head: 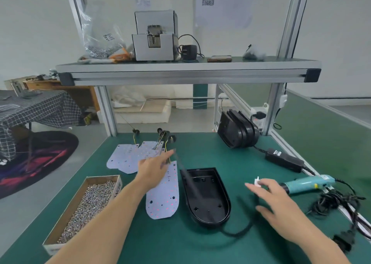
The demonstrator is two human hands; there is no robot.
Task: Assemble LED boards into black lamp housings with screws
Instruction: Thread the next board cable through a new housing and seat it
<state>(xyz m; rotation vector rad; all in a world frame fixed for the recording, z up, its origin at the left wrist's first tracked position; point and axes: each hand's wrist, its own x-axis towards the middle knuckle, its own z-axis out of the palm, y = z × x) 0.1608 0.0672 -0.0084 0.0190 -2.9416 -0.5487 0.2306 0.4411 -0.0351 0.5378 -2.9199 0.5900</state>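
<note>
Nearest to you on the left, the cardboard box [66, 221] is full of small shiny metal screws [90, 203]. No screw is taken yet, so I judge that you are still at the placing step. Your right hand [281, 201] hovers with the fingers spread and straight, a small white part [257, 182] just at its fingertips. The black housing [206, 195] lies open on the green desk [180, 247]. It is glossy hard plastic with one rounded end, and a blurred black cable [236, 230] runs across it. Just beside it lies a thin, flat, pale LED board [162, 193]. Your left hand [154, 169] is flat and holds nothing over the board's far end, near its yellow wires [168, 159]. Next you need to lift this board and seat it in the housing, with the holes matching. Farther away are the teal screwdriver [307, 184], more boards [128, 157] and stacked housings [236, 131].
</note>
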